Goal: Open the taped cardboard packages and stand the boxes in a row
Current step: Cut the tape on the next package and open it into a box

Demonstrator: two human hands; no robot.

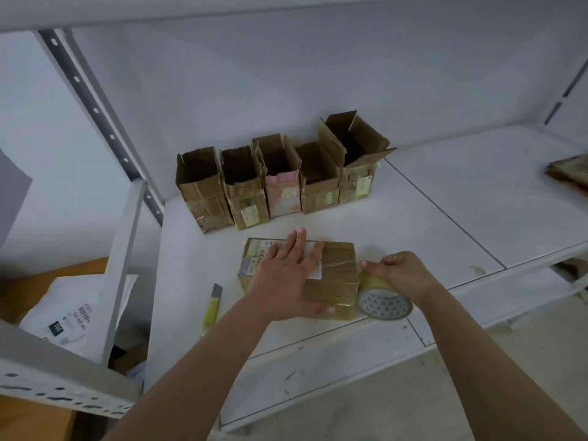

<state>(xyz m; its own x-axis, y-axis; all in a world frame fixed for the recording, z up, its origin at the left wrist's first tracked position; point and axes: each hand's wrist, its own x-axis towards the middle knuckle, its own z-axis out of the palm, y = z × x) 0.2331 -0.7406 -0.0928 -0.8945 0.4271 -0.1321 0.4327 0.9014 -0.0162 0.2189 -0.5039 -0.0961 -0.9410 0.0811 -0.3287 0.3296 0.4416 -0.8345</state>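
A taped cardboard package (337, 275) with white labels lies flat on the white shelf (445, 218) near its front edge. My left hand (286, 275) presses down on its top with fingers spread flat. Right beside the package's right end, my right hand (401, 275) grips a roll of clear packing tape (385, 300) that stands on the shelf. Behind the package, several opened cardboard boxes (283, 179) stand upright in a row against the back wall, flaps up.
A yellow utility knife (211, 308) lies on the shelf left of the package. A brown item (569, 173) sits at the shelf's far right edge. Grey shelf uprights (121, 265) rise at left, with a white mailer bag (73, 313) beyond them.
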